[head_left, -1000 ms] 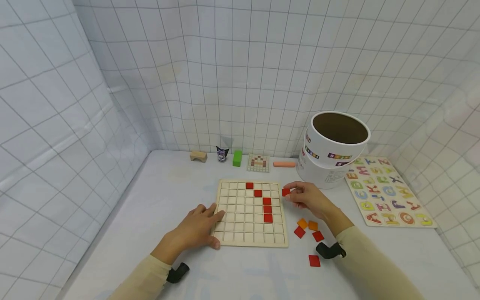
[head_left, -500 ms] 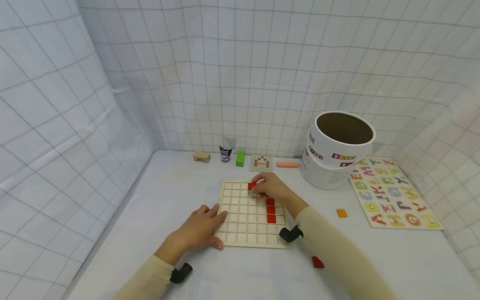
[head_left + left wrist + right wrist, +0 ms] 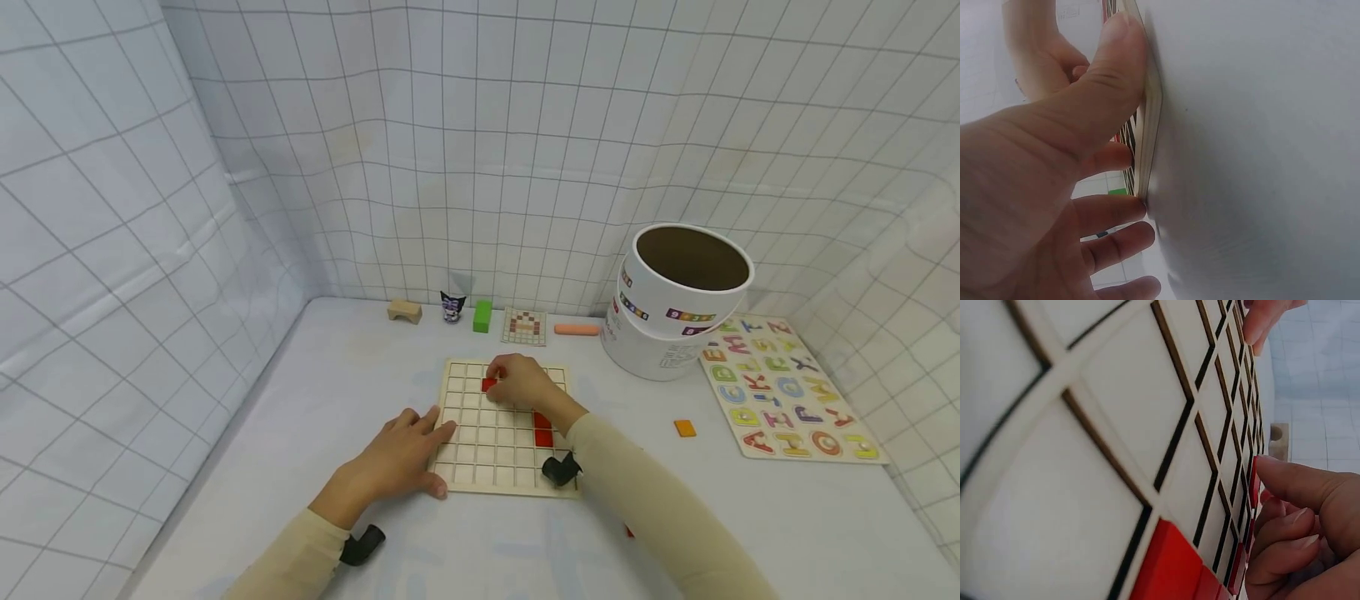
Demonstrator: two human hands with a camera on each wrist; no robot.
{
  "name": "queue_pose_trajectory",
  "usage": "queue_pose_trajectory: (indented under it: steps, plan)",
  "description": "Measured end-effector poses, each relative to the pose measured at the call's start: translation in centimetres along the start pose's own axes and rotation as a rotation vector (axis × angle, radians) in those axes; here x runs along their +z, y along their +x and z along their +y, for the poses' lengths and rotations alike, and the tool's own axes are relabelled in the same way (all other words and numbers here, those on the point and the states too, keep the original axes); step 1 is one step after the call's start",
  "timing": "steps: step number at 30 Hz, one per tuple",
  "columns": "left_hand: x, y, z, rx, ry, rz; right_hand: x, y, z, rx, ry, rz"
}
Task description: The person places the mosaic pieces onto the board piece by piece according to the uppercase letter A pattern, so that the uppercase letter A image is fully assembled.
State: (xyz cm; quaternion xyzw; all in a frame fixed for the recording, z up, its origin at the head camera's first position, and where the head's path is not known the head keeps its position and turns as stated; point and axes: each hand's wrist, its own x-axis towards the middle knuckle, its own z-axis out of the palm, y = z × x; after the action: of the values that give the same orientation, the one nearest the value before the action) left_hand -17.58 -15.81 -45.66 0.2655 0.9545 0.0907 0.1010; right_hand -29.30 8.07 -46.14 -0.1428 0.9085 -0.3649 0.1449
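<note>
A wooden grid board point(image 3: 512, 492) lies on the white table. My left hand point(image 3: 393, 457) rests at its left side, fingers spread, with the thumb against the board's edge point(image 3: 1153, 106) in the left wrist view. Over the upper rows, my right hand point(image 3: 525, 385) pinches a small red square tile point(image 3: 489, 384) between thumb and fingers. The right wrist view shows the thumb on that tile point(image 3: 1255, 481), at the grid surface. More red tiles point(image 3: 543, 429) sit in cells to the right. The right hand and forearm hide other cells and loose tiles.
An orange tile point(image 3: 684, 427) lies right of the board. Behind are an arched wooden block point(image 3: 405, 312), a figurine point(image 3: 452, 307), a green block point(image 3: 482, 317), a small pattern card point(image 3: 524, 327) and an orange stick point(image 3: 577, 330). A white bucket point(image 3: 652, 350) and letter board point(image 3: 795, 408) stand right.
My right hand has carried the red tile from beyond the board's right edge leftward over its upper rows, then slightly down-left to a cell. The left hand stays at the board's left edge.
</note>
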Motion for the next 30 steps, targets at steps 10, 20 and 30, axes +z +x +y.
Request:
queue_pose_trajectory:
  steps: [10, 20, 30]
  plan:
    - [0.0, 0.1, -0.1, -0.015, -0.012, 0.000, -6.0, -7.7, 3.8, 0.004, 0.328, 0.030]
    - [-0.2, 0.1, 0.0, -0.029, -0.018, -0.015, -9.3, -17.8, 9.8, 0.146, 0.397, 0.073]
    - [-0.1, -0.1, 0.1, -0.026, -0.041, -0.013, -7.8, -20.7, 11.8, 0.280, 0.103, 0.009]
